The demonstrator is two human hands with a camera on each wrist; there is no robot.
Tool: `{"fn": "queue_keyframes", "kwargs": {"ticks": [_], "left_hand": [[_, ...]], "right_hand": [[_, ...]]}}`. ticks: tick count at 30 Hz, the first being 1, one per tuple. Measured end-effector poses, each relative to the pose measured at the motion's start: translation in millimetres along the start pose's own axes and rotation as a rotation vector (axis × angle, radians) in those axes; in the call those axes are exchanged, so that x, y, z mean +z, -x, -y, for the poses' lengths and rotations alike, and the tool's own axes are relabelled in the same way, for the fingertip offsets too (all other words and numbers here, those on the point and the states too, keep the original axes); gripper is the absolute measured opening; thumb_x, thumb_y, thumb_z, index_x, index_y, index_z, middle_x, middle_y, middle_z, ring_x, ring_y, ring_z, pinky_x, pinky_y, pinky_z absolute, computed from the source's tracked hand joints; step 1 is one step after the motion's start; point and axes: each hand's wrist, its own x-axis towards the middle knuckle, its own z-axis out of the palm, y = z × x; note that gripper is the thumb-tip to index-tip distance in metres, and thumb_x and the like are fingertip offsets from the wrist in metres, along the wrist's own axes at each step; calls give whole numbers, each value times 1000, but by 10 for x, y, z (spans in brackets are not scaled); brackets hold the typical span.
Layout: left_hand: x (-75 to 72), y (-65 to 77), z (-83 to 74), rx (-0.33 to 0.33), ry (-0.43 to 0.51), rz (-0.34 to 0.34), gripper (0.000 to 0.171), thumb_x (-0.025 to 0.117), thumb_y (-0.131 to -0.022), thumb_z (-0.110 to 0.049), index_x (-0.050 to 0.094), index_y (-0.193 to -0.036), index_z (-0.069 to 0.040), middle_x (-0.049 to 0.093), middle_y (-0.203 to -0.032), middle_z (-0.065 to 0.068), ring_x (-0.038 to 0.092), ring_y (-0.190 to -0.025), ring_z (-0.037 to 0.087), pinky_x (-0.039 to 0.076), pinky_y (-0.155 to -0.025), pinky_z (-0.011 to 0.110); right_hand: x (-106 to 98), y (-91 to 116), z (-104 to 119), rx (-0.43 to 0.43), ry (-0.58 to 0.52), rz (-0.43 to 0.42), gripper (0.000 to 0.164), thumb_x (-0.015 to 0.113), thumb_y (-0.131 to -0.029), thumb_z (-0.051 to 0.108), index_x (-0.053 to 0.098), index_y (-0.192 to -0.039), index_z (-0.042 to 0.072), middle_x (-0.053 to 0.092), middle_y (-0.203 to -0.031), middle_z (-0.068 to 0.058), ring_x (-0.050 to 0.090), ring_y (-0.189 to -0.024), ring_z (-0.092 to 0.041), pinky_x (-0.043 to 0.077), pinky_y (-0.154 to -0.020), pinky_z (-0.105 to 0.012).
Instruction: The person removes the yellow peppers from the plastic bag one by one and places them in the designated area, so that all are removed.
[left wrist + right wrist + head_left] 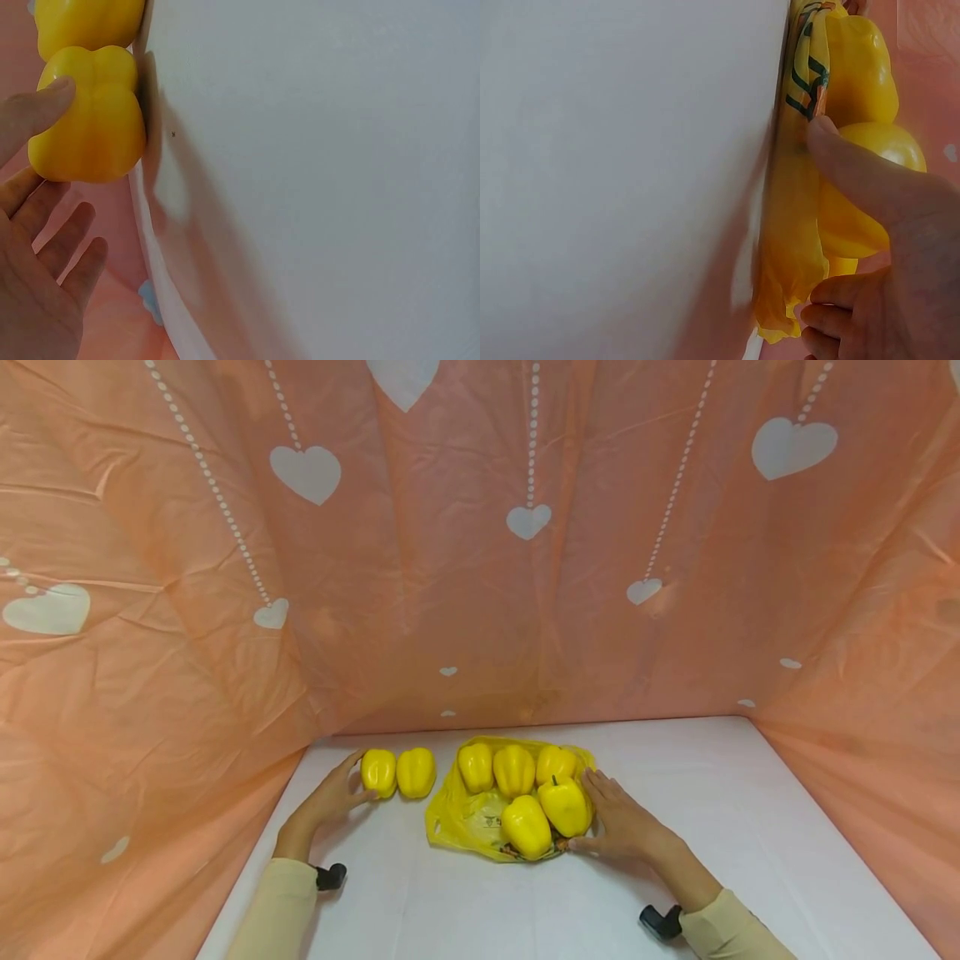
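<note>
The left hand (330,797) rested against the outer of two yellow peppers (378,772) that stood side by side on the white table (750,827), clear of the bag. Its fingers were nearly straight, the thumb (41,105) laid on the pepper's shoulder and the other fingers spread loosely below it; it touched the pepper but did not grip it. The second loose pepper (416,772) sat just beside the first, touching it.

The right hand (622,827) lay on the near right edge of a yellow plastic bag (457,827) that held five more peppers. Its thumb (840,161) pressed the bag's film down by a pepper (564,806), while the lower fingers curled at the bag's edge (whether they actually pinched the film, I could not tell).

The work in hand looked like moving peppers from the bag to the row. To do it well, the right hand would probably need to keep the slippery film pinned flat, so the bag did not drag along, and the left should steady the standing pair lightly, since round peppers roll with a nudge.

An orange cloth with white hearts (480,568) hung behind the table.
</note>
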Motion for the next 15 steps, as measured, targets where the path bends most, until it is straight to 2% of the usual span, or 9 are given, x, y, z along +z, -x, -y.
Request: {"fn": "queue_keyframes", "kwargs": {"ticks": [8, 15], "left_hand": [[2, 26, -10, 3, 8, 4, 98, 83, -96, -27, 22, -164, 10, 31, -164, 40, 30, -151, 61, 23, -123, 74], [-10, 55, -54, 13, 8, -30, 93, 80, -99, -27, 25, -164, 9, 30, -165, 39, 26, -152, 62, 21, -124, 75]], "right_hand": [[-7, 7, 28, 0, 11, 6, 120, 82, -88, 60, 23, -165, -10, 19, -174, -30, 18, -162, -48, 16, -132, -59], [-17, 8, 41, 2, 15, -1, 120, 82, -88, 61, 23, -165, -10, 20, -174, -30, 18, -161, -48, 15, -132, -59]]}}
